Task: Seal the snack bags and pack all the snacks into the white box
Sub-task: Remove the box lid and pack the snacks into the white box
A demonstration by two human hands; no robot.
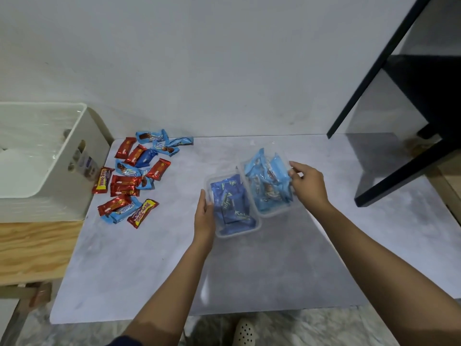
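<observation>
Two clear plastic containers stand side by side on the grey table top. The nearer one (257, 227) holds dark blue snack packs; my left hand (205, 216) rests flat against its left side. The farther one (277, 213) holds light blue snack packs, and my right hand (308, 184) grips its right rim with curled fingers. A loose pile of red and blue snack packs (134, 177) lies at the table's left. The white box (77, 156) stands open at the far left on a wooden surface.
A black shelf frame (399, 121) stands on the table's right back corner. The grey wall runs behind. A wooden bench (35, 245) carries the white box. My foot in a pale shoe (245, 333) shows below the table's front edge.
</observation>
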